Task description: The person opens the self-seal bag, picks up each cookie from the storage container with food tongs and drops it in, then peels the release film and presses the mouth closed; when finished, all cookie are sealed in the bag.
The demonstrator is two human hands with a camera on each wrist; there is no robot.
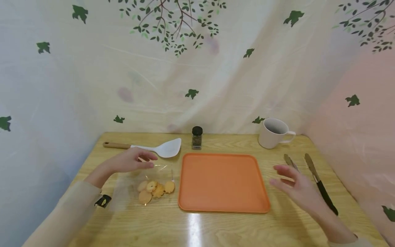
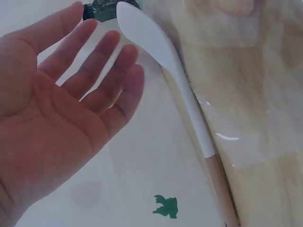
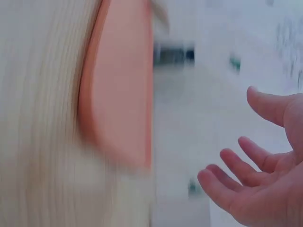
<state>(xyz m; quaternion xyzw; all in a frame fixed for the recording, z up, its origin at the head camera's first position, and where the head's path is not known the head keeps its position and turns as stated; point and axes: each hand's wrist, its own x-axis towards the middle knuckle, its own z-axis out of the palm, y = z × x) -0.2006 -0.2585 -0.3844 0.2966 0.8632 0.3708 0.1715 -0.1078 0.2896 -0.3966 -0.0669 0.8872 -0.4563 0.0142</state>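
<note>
My left hand [image 1: 132, 160] hovers with relaxed fingers over the clear bag [image 1: 160, 168] of round cookies [image 1: 151, 192], just below the spatula [image 1: 168, 148]. In the left wrist view its palm [image 2: 52, 123] faces the camera and holds nothing. To the right of the orange tray [image 1: 220, 183], my right hand [image 1: 297, 190] is held with its fingers loosely bent and nothing in them. Tongs [image 1: 321, 185] with black handles lie beside and partly behind that hand. The right wrist view shows the same hand [image 3: 255, 175] empty, with the tray's edge blurred.
A small spice jar [image 1: 196, 138] with a black lid stands behind the tray. At the back right is a white mug [image 1: 273, 133], its handle pointing right. A leaf-patterned curtain [image 1: 222, 75] rises along the wooden table's [image 1: 154, 226] back and sides.
</note>
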